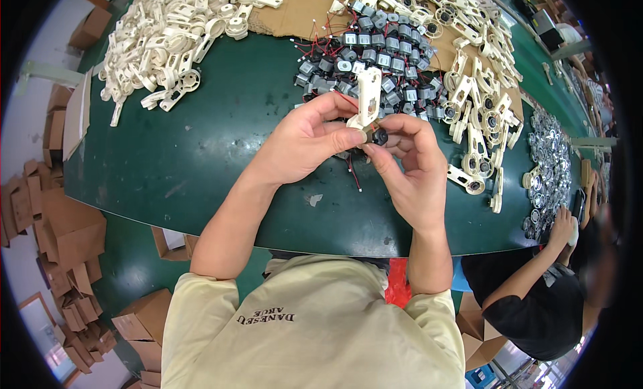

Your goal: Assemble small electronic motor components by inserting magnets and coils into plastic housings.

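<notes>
Motor (379, 136), a small dark cylinder, sits at the lower end of a cream plastic bracket (368, 100), above the middle of the green bench (201, 154) and between the two hands. Bracket long axis runs nearly upright in the head view, pointing toward the far edge of the bench; the motor lies at its near end, just to the right of it. Left hand (305, 138) is clamped on the lower part of the bracket, thumb and forefinger closed around it, wrist entering from the near edge. Right hand (412, 165) is pinched shut on the motor, fingertips curled inward, palm turned toward the left hand. Both hands touch at the fingertips; the right one is nearer the motor. Loose motors with red and black leads (375, 54) lie heaped just beyond the hands, cream brackets (167, 41) piled toward the far left corner and along the right edge. Another person's hand (561, 223) rests at the near right edge
</notes>
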`<move>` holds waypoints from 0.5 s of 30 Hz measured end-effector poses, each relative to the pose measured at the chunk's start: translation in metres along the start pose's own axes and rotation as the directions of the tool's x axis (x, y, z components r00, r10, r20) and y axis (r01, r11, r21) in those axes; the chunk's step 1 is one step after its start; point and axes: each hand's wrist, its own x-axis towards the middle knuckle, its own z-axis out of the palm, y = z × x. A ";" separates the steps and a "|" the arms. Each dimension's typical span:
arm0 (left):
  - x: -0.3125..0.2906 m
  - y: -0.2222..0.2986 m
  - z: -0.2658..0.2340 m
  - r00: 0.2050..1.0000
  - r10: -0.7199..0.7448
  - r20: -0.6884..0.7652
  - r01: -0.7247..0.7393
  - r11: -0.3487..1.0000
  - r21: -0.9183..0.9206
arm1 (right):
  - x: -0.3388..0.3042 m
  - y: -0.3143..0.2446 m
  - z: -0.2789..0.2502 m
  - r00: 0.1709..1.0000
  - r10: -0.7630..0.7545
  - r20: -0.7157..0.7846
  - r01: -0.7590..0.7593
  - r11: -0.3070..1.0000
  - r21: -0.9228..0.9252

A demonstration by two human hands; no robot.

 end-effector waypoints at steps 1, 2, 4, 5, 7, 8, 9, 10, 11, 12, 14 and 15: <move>0.000 0.001 0.000 1.000 -0.007 0.018 0.007 1.000 0.005 | 0.000 0.000 0.000 1.000 0.001 0.000 -0.001 1.000 -0.001; -0.001 0.001 0.000 0.999 -0.013 0.036 0.013 1.000 0.010 | 0.000 0.001 0.001 1.000 -0.015 -0.015 0.015 1.000 0.004; -0.002 -0.001 -0.001 0.999 -0.002 0.036 0.002 1.000 0.015 | 0.001 -0.001 0.001 0.999 -0.031 -0.026 0.031 0.999 0.009; -0.003 -0.001 -0.002 0.999 0.009 0.039 -0.010 1.000 0.021 | 0.003 -0.004 0.001 0.996 -0.087 0.013 0.088 0.993 -0.084; -0.001 0.003 -0.002 0.999 -0.043 0.015 0.042 0.999 0.026 | 0.005 -0.009 -0.002 0.988 -0.140 0.059 0.148 0.973 -0.175; -0.001 0.005 -0.002 0.995 -0.095 -0.009 0.095 0.995 0.032 | 0.005 -0.012 -0.003 0.983 -0.157 0.095 0.176 0.952 -0.251; -0.001 0.005 -0.003 0.996 -0.094 -0.010 0.094 0.995 0.032 | 0.005 -0.014 -0.005 0.976 -0.171 0.132 0.206 0.924 -0.323; -0.001 0.004 -0.003 0.993 -0.114 0.002 0.114 0.993 -0.019 | 0.006 -0.013 -0.006 0.976 -0.172 0.133 0.207 0.924 -0.322; -0.001 0.004 -0.004 0.991 -0.134 0.015 0.135 0.988 -0.070 | 0.006 -0.012 -0.008 0.968 -0.208 0.140 0.246 0.896 -0.370; -0.002 0.004 -0.003 0.991 -0.136 0.015 0.137 0.988 -0.071 | 0.006 -0.010 -0.009 0.959 -0.242 0.147 0.282 0.864 -0.417; -0.002 0.003 -0.002 0.997 -0.074 0.004 0.074 0.997 -0.031 | 0.007 -0.009 -0.008 0.953 -0.260 0.159 0.304 0.842 -0.447; -0.002 0.003 -0.002 0.997 -0.075 0.006 0.075 0.997 -0.032 | 0.008 -0.009 -0.007 0.945 -0.279 0.171 0.327 0.816 -0.476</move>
